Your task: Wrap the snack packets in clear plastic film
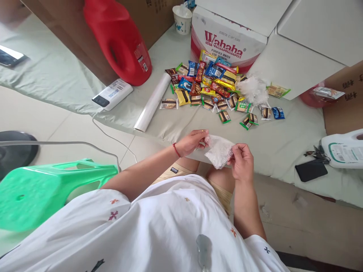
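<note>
Between my two hands stretches a small clear plastic bag (219,153), held over my lap at the near edge of the cloth-covered surface. My left hand (194,142), with a red string on the wrist, pinches the bag's left corner. On the opposite side my right hand (241,160) grips its right edge between thumb and fingers. Beyond them lies a heap of wrapped snacks (210,81) in many colours. A crumpled bunch of clear plastic bags (253,90) rests against the heap's right side.
A roll of clear film (153,102), a white power bank (113,93) and a red jug (121,41) are on the left. Behind the snacks stands a Wahaha carton (227,41). At right are a white jug (344,149) and a black pouch (311,170). A green stool (36,189) stands lower left.
</note>
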`<state>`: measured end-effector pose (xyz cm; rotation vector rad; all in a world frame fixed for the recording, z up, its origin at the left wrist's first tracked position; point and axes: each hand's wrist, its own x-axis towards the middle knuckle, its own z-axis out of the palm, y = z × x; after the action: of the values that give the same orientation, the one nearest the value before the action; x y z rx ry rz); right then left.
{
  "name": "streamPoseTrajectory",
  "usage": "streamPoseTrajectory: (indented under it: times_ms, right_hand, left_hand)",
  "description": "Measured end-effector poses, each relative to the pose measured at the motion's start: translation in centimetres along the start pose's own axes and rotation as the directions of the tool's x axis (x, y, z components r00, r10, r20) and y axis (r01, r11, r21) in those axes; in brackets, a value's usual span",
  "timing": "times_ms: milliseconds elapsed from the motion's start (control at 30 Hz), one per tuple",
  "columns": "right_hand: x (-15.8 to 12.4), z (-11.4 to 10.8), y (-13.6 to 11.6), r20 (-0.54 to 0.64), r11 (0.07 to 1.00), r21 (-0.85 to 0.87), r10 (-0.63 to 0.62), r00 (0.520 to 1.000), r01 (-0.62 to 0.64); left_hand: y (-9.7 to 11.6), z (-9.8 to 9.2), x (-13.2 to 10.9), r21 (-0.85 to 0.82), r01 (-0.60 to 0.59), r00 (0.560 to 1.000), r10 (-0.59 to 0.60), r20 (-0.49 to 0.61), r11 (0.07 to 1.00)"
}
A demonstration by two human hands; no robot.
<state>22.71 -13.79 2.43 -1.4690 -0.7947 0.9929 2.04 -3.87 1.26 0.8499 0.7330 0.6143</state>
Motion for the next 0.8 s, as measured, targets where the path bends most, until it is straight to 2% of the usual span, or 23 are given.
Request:
streamPoseTrajectory:
  times_ms: [33,100,167,233,333,433,533,633,700,800]
  right_hand:
    - [-0.2,0.3,0.0,-0.062,0.995,-0.088,-0.062,0.996,0.056]
    - [-0.8,1.1,0.1,-0.167,0.943,-0.282,-0.232,0.958,0.179]
    - [-1.4,1.9,0.1,-0.193,0.870,-0.425,-0.355,0.914,0.248]
    - [-1.8,2.4,0.0,-0.169,0.845,-0.465,-0.379,0.910,0.266]
    - [-1.4,2.0,-0.3,-0.146,0.909,-0.356,-0.282,0.948,0.216]
    - [0.4,-0.1,-0.4,-0.170,0.986,-0.133,-0.120,0.978,0.098]
    - [2.2,-2.3,-0.1,-0.117,0.999,0.013,0.047,0.992,-0.046]
    - [2.5,-2.6,0.8,-0.144,0.990,0.083,0.127,0.981,-0.116]
    - [1.7,-1.7,1.5,-0.158,0.981,0.120,0.172,0.972,-0.154]
    - [-0.1,-0.3,2.3,-0.107,0.972,0.074,0.229,0.967,-0.222]
  left_hand:
    - [-0.4,0.3,0.0,-0.027,0.047,0.995,-0.049,-0.085,0.999]
    - [-1.3,1.4,-0.4,-0.016,0.099,0.976,-0.100,-0.193,0.995]
    - [-2.3,2.8,-0.8,0.078,0.078,0.971,-0.058,-0.231,0.994]
    - [-3.1,3.8,-1.1,0.193,0.032,0.972,0.014,-0.235,0.981]
    - [-3.7,4.3,-0.8,0.185,0.001,0.976,0.039,-0.213,0.983]
    - [-3.5,3.7,-0.4,0.114,0.001,0.993,0.012,-0.116,0.993]
    - [-3.2,3.2,-0.1,0.185,0.043,0.998,-0.033,-0.058,0.982]
    - [-3.4,3.5,0.4,0.188,0.009,0.988,0.020,-0.153,0.982]
    - [-3.7,3.9,0.9,0.184,-0.050,0.967,0.094,-0.237,0.982]
    - [-3.9,4.2,1.4,0.165,-0.089,0.944,0.137,-0.301,0.982]
